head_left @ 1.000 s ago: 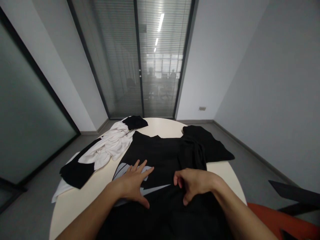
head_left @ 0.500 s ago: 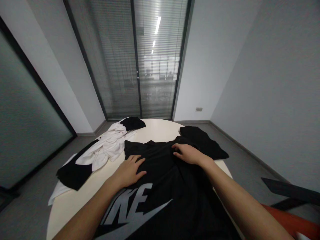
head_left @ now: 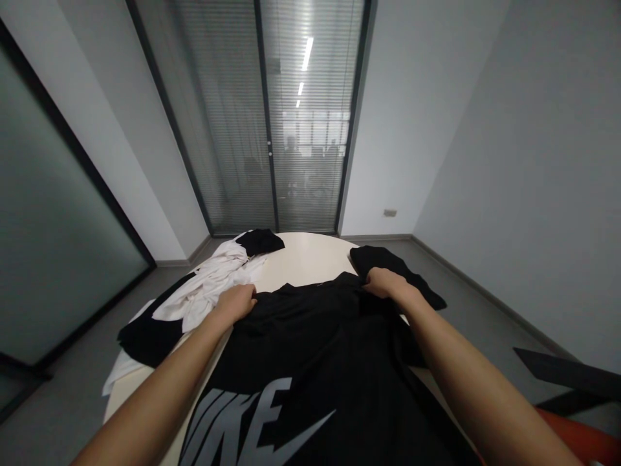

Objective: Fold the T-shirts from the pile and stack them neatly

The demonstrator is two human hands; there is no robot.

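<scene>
A black T-shirt (head_left: 320, 349) with grey lettering and a swoosh is spread over the near part of the table, its neckline toward the far side. My left hand (head_left: 237, 303) is closed on the shirt's upper left edge, by the shoulder. On the opposite shoulder, my right hand (head_left: 385, 283) is closed with the fabric pinched in its fingers. The fingertips of both hands are partly hidden. Just beyond my right hand lies a folded black garment (head_left: 420, 285).
A pile of white clothing (head_left: 206, 288) and black clothing (head_left: 155, 336) lies along the left side of the round cream table (head_left: 310, 255). Past the table stands a glass door with blinds (head_left: 310, 175). An orange seat (head_left: 577, 437) shows at lower right.
My left hand has moved from lying flat on the shirt to gripping its left shoulder. My right hand has shifted right and closed on the other shoulder. The shirt has slid slightly nearer.
</scene>
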